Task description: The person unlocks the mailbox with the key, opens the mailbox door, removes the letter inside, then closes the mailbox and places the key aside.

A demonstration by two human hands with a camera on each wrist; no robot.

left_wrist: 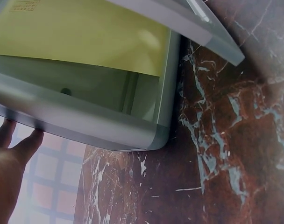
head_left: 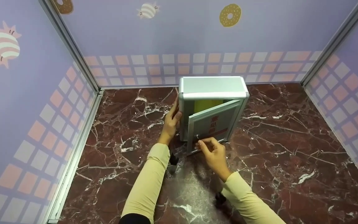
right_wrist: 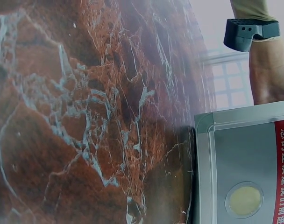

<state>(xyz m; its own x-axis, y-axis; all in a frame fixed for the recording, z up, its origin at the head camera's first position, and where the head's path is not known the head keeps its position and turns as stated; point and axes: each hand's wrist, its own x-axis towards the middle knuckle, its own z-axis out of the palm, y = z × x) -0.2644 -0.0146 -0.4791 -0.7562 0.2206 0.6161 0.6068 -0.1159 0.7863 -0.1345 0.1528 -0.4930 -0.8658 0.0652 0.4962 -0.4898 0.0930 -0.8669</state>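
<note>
A silver metal suggestion box (head_left: 213,84) stands upright on the marbled surface, its hinged door (head_left: 218,119) ajar, swung out at the left. Inside leans a yellow paper envelope (left_wrist: 86,35) with small red print. My left hand (head_left: 170,123) holds the box by its left side wall; its fingertips show against the frame in the left wrist view. At the door's free edge, beside a small lock, the thumb and forefinger of my right hand (head_left: 214,152) pinch the door. The door's red lettering and a round window (right_wrist: 244,199) show in the right wrist view.
Dark red marbled tabletop (head_left: 129,130) surrounds the box. A purple wall (head_left: 179,34) with pink and white squares stands close behind it, with side walls at left and right. A black camera (right_wrist: 252,32) is strapped on the left wrist.
</note>
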